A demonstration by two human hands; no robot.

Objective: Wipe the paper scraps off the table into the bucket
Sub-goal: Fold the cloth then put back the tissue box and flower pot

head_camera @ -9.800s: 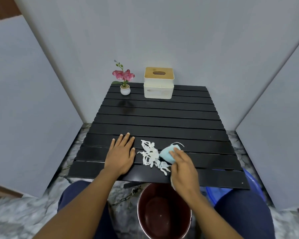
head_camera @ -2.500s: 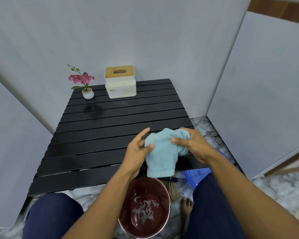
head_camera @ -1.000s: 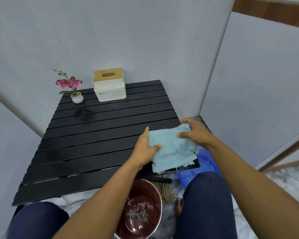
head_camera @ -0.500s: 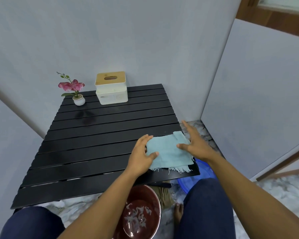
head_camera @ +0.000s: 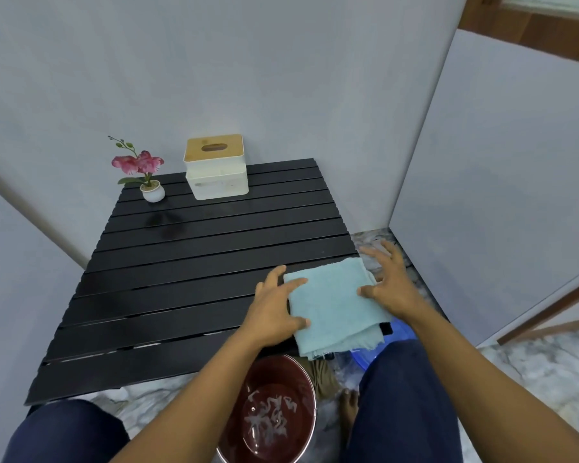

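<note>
A light blue cloth (head_camera: 333,307) lies folded flat on the near right corner of the black slatted table (head_camera: 188,279). My left hand (head_camera: 274,310) rests at the cloth's left edge, fingers spread, thumb touching it. My right hand (head_camera: 390,279) hovers open at its right edge, fingers apart. On the floor between my knees stands the dark red bucket (head_camera: 303,382), and white paper scraps (head_camera: 269,419) lie at its bottom. I see no scraps on the table top.
A white tissue box with a wooden lid (head_camera: 216,168) and a small pot of pink flowers (head_camera: 147,175) stand at the table's far edge. A blue basin (head_camera: 396,335) sits on the marble floor under the table's right corner. Grey panels close in on both sides.
The scraps went from the table into the bucket. Both hands held the cloth up over the bucket, then laid it flat on the table's right corner; my fingers have now spread off it.
</note>
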